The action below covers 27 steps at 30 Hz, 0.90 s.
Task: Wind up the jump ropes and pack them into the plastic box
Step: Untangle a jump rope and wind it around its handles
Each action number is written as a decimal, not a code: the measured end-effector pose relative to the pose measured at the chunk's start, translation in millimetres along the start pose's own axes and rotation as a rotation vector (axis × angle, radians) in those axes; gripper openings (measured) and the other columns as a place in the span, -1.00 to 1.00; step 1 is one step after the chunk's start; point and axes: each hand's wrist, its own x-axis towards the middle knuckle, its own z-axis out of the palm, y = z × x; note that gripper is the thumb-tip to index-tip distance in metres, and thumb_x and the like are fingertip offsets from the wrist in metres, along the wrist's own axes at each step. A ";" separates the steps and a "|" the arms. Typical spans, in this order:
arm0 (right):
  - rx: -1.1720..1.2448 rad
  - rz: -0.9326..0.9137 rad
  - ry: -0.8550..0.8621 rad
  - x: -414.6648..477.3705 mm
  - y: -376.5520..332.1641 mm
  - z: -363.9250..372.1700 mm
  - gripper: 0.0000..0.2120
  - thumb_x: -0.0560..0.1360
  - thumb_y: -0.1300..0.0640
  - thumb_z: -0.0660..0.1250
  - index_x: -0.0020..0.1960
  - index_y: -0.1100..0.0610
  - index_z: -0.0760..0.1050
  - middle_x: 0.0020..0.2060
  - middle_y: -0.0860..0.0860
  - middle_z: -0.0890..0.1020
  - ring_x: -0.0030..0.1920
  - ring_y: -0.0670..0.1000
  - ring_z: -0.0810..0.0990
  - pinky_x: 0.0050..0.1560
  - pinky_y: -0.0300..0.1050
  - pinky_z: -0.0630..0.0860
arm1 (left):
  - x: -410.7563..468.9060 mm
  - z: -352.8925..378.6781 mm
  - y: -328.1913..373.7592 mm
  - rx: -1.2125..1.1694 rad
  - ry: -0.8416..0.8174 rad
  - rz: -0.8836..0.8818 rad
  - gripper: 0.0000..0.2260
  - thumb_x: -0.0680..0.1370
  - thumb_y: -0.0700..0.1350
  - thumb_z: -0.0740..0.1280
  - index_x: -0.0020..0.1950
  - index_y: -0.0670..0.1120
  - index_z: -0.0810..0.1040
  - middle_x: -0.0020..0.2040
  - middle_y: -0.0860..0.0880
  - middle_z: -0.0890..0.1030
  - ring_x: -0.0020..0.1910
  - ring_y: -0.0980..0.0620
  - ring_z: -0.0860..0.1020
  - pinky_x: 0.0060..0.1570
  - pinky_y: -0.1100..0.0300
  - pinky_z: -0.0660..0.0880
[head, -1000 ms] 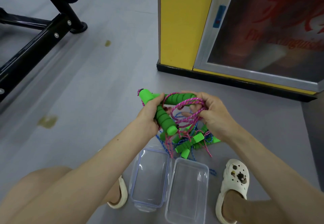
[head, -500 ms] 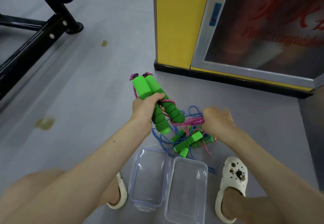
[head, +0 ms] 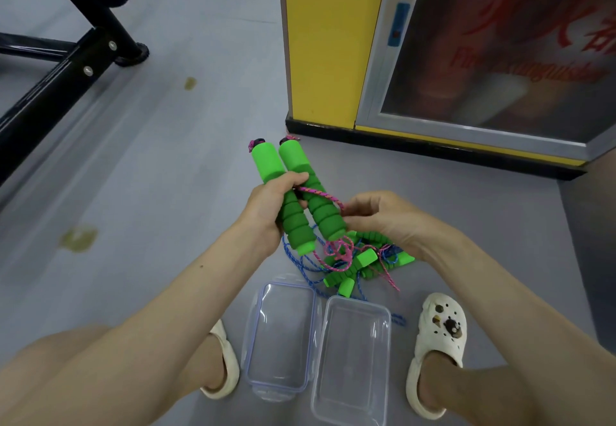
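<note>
My left hand point(head: 266, 207) grips both handles point(head: 300, 198); right hand point(head: 383, 215) pinches the cord point(head: 321, 194). Slack below could snag the pile point(head: 360, 262), loosening my wrap

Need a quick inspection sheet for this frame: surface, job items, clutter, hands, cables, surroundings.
Surface: grey floor, two yellowish stains.
Job's things: two green handles held side by side; pink rope across them; more ropes piled on floor; plastic box and lid empty.
Clutter: nothing seen.
Grippers: left hand grips handles; right hand pinches pink rope.
Cables: nothing seen.
Surroundings: yellow cabinet, black frame.
</note>
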 end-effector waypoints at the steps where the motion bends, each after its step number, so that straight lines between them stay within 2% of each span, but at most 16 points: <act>1: -0.002 -0.014 0.009 -0.9 -1.6 -1.1 -0.86 0.45 0.37 0.37 -0.10 0.15 0.58 -0.20 0.02 0.67 -0.21 -0.15 0.63 -0.14 -0.39 0.50 | -0.7 -0.4 -0.4 0.046 -0.005 0.008 -0.95 0.46 -0.17 0.41 -0.16 -0.12 0.57 -0.36 -0.01 0.55 -0.47 0.09 0.48 -0.28 0.21 0.52; 4: -0.038 -0.028 0.100 -2.8 -6.8 -1.4 -0.89 0.47 0.33 0.36 -0.13 0.14 0.52 -0.15 0.10 0.69 -0.11 -0.04 0.66 -0.01 -0.27 0.50 | -2.5 -0.1 -1.9 0.234 0.045 0.127 -0.95 0.45 -0.22 0.42 -0.17 -0.16 0.57 -0.35 -0.04 0.55 -0.51 0.08 0.47 -0.45 0.31 0.49; 6: 0.027 -0.008 0.132 -2.3 -9.3 -2.6 -0.89 0.48 0.37 0.30 -0.13 0.18 0.48 -0.28 0.11 0.69 -0.25 -0.04 0.67 -0.18 -0.30 0.52 | -1.8 -0.5 -2.9 0.301 0.082 0.206 -0.95 0.46 -0.23 0.42 -0.19 -0.16 0.58 -0.33 -0.05 0.56 -0.49 0.07 0.48 -0.46 0.32 0.49; 8: -0.006 0.028 0.115 -2.3 -9.7 -3.6 -0.90 0.50 0.37 0.26 -0.12 0.20 0.49 -0.44 0.08 0.61 -0.44 -0.03 0.59 -0.32 -0.25 0.49 | -0.9 -0.8 -3.5 0.267 0.088 0.197 -0.96 0.46 -0.22 0.42 -0.19 -0.14 0.60 -0.30 -0.05 0.60 -0.42 0.05 0.51 -0.37 0.28 0.52; 10: -0.048 0.065 0.064 -2.2 -7.0 -2.3 -0.96 0.52 0.29 0.30 -0.09 0.21 0.52 -0.53 0.03 0.49 -0.54 -0.04 0.44 -0.36 -0.17 0.41 | -1.1 0.2 -3.2 0.205 0.054 0.169 -0.98 0.47 -0.19 0.43 -0.14 -0.12 0.61 -0.25 -0.05 0.63 -0.40 0.05 0.54 -0.33 0.26 0.54; 12: 0.008 0.067 0.045 -1.9 -5.2 0.2 -0.90 0.53 0.18 0.33 -0.07 0.22 0.56 -0.58 -0.01 0.38 -0.57 -0.05 0.33 -0.41 -0.18 0.39 | -1.9 2.6 -3.0 0.249 0.008 0.178 -0.93 0.48 -0.15 0.43 -0.08 -0.13 0.61 -0.20 -0.06 0.63 -0.41 0.08 0.56 -0.35 0.28 0.53; 15: 0.237 -0.021 0.210 0.5 -9.5 -2.8 -0.77 0.55 0.07 0.28 -0.15 0.20 0.59 -0.61 -0.04 0.33 -0.56 -0.06 0.30 -0.40 -0.20 0.43 | -5.3 5.2 0.1 0.324 -0.035 0.208 -0.92 0.48 -0.16 0.43 -0.13 -0.11 0.54 -0.19 -0.07 0.58 -0.45 0.09 0.57 -0.43 0.34 0.49; 17: 0.357 -0.064 0.347 3.9 -11.5 -8.6 -0.77 0.58 0.11 0.24 -0.08 0.23 0.59 -0.58 -0.04 0.42 -0.51 -0.06 0.41 -0.33 -0.22 0.47 | -5.4 3.9 2.4 0.303 -0.047 0.182 -0.92 0.48 -0.18 0.42 -0.10 -0.11 0.53 -0.14 -0.08 0.60 -0.44 0.09 0.58 -0.38 0.31 0.50; 19: 0.302 -0.033 0.427 7.8 -9.8 -10.3 -0.78 0.59 0.16 0.23 0.09 0.28 0.57 -0.43 0.01 0.58 -0.32 0.00 0.59 -0.19 -0.20 0.46 | -3.2 0.2 4.4 0.275 -0.038 0.139 -0.87 0.47 -0.21 0.40 0.00 -0.17 0.56 -0.13 -0.08 0.64 -0.43 0.09 0.58 -0.37 0.29 0.49; 20: 0.182 0.018 0.447 9.0 -7.4 -9.5 -0.74 0.58 0.16 0.24 0.19 0.29 0.52 -0.25 0.06 0.64 -0.13 0.07 0.64 -0.10 -0.16 0.44 | -2.2 -1.6 5.4 0.256 -0.039 0.108 -0.84 0.45 -0.24 0.39 0.03 -0.19 0.57 -0.18 -0.06 0.66 -0.43 0.09 0.56 -0.39 0.30 0.49; 22: -0.125 0.182 0.457 8.4 -1.5 -6.1 -0.56 0.56 0.12 0.27 0.37 0.30 0.34 0.14 0.13 0.53 0.27 0.14 0.48 0.16 -0.07 0.39 | -2.4 -3.3 7.5 0.160 -0.078 0.039 -0.85 0.44 -0.29 0.34 0.01 -0.23 0.56 -0.29 -0.05 0.65 -0.47 0.09 0.51 -0.40 0.29 0.46; 24: -0.284 0.265 0.463 7.7 2.1 -3.7 -0.37 0.54 0.09 0.31 0.49 0.25 0.12 0.35 0.13 0.34 0.40 0.16 0.30 0.30 -0.08 0.29 | -5.5 -2.3 9.5 0.005 -0.148 -0.017 -0.90 0.48 -0.31 0.25 -0.06 -0.23 0.54 -0.36 -0.08 0.61 -0.51 0.09 0.44 -0.40 0.29 0.45; 27: -0.131 0.118 0.385 8.8 0.3 -4.4 -0.32 0.53 0.21 0.32 0.53 0.08 0.05 0.44 0.12 0.27 0.42 0.07 0.28 0.24 -0.16 0.27 | -12.2 0.6 12.1 -0.103 -0.259 -0.028 -0.86 0.51 -0.30 0.17 -0.09 -0.24 0.52 -0.47 -0.07 0.50 -0.58 0.09 0.37 -0.40 0.30 0.45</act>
